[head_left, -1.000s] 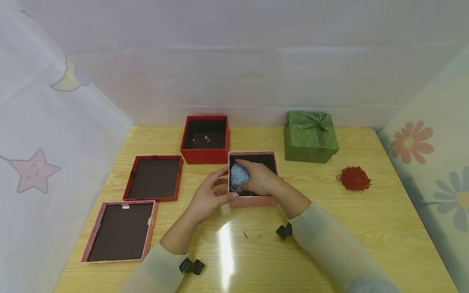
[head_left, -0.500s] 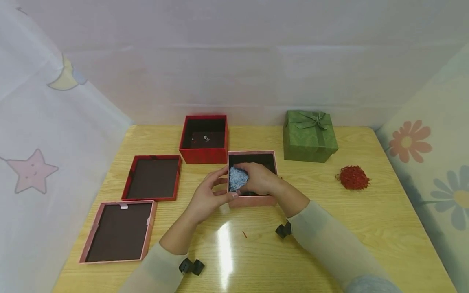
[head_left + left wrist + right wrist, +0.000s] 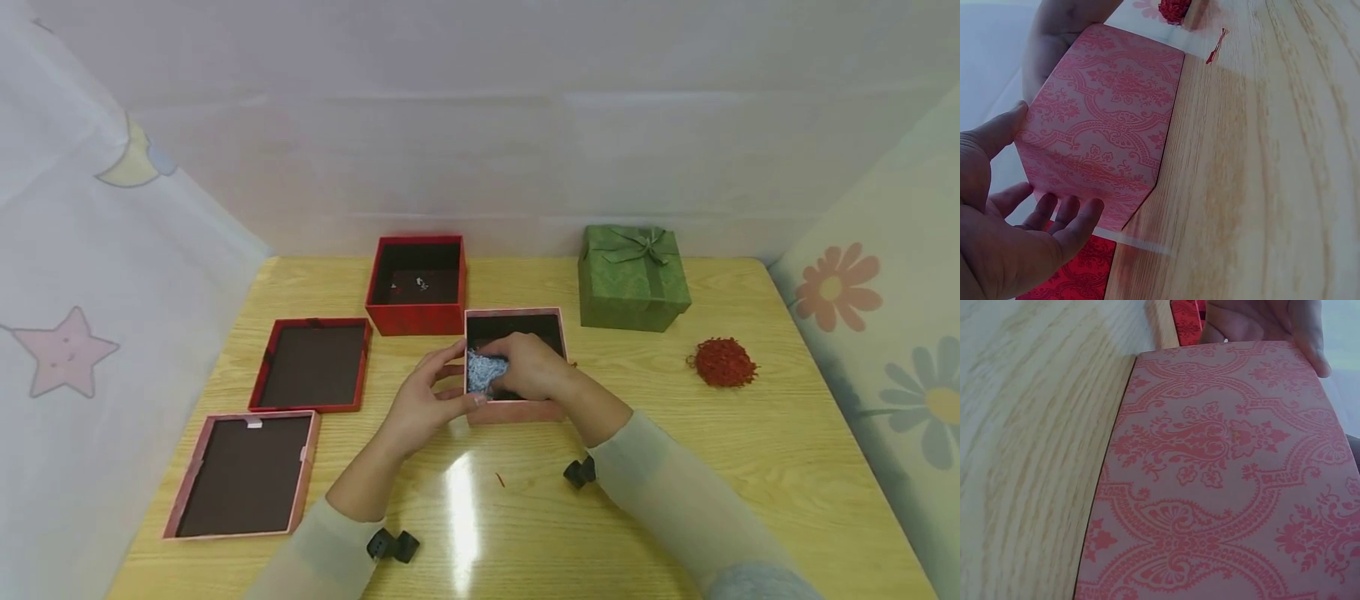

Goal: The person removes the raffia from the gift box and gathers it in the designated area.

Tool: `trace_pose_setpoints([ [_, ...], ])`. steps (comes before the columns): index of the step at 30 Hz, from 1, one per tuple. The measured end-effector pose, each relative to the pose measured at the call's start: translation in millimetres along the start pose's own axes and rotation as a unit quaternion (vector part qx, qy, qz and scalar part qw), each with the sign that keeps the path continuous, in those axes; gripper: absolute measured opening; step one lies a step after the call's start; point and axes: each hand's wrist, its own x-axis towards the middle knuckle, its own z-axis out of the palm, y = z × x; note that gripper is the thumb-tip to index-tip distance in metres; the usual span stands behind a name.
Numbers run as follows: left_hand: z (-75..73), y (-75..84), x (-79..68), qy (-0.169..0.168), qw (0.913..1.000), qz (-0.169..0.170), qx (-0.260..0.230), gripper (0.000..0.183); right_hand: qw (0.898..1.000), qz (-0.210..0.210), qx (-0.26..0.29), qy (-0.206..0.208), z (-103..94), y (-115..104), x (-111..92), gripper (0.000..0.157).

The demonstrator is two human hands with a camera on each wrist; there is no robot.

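A pink patterned box (image 3: 517, 412) stands lidless on the wooden table, dark inside. My right hand (image 3: 529, 368) reaches down into it and grips a clump of light blue shredded paper (image 3: 484, 372) at the left side of the interior; some of its fingers are hidden. With thumb near the front left corner and fingers against the left wall, my left hand (image 3: 424, 407) holds the box. In the left wrist view, the fingertips (image 3: 1092, 209) touch the patterned side. The box's outer wall (image 3: 1210, 462) fills much of the right wrist view and hides the right hand.
Behind to the left stands an open red box (image 3: 417, 320) with small scraps inside. A red lid (image 3: 315, 365) and a pink lid (image 3: 246, 477) lie upturned at left. A green box (image 3: 633, 287) with a bow and red shredded paper (image 3: 724, 362) are at right.
The light blue shredded paper has sunk lower in the pink box as my right hand pressed down and forward slightly. My left hand has stayed at the box's corner.
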Motion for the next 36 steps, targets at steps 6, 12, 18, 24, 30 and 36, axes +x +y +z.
trace_pose_setpoints([
  [6,-0.7,-1.2,-0.5,0.004,0.9999,0.006,0.007,0.083,1.000,-0.009,0.010,0.005,-4.6,-0.9,-3.1,0.051],
  [12,-0.6,-2.0,-0.6,0.001,0.9999,0.008,0.010,0.084,0.999,-0.023,0.013,0.023,-13.8,0.0,-9.1,0.052],
  [18,0.1,-0.3,-1.7,0.005,0.9999,0.002,0.015,0.083,0.998,-0.042,0.031,0.039,-26.6,1.3,-15.4,0.051],
  [24,-0.7,-0.2,-1.3,0.009,0.9998,-0.001,0.019,0.085,0.996,-0.055,0.038,0.062,-39.1,3.7,-19.3,0.053],
  [30,-1.3,-0.3,-0.1,0.011,0.9994,-0.003,0.032,0.086,0.995,-0.036,0.067,0.065,-49.2,4.0,-27.8,0.054],
  [36,-1.4,-0.8,0.3,0.010,0.9995,-0.001,0.030,0.087,0.992,-0.012,0.108,0.068,-62.9,2.6,-41.3,0.056],
])
